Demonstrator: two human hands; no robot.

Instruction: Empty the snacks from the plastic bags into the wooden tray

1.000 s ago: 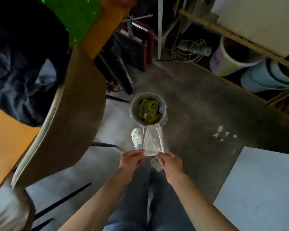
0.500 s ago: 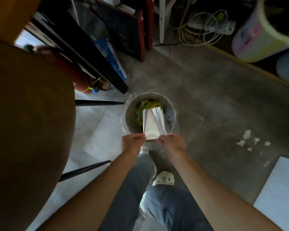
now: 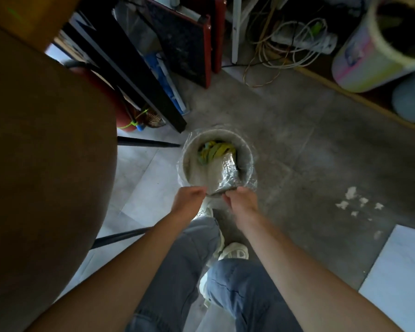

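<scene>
Dim concrete floor (image 3: pixel 309 144); both left hand (image 3: pixel 189 200) and right hand (image 3: pixel 241 200) pinch the near edge of an empty-looking plastic bag (image 3: pixel 222 174), hanging beyond the fingertips into a lined bin (image 3: pixel 248 159): probably best to release both pinches together over its mouth; wooden tray unseen.

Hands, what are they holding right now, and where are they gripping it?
A clear plastic bag, pinched at its near edge by the left hand and right hand, over the bin.

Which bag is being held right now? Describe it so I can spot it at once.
Find the round bin on the grey floor, ahead of the person's shoes. Both hands, left and right, pinch a clear plastic bag at its near rim. It is shiny and crinkled, unlike the yellow-green wrappers deeper inside.
</scene>
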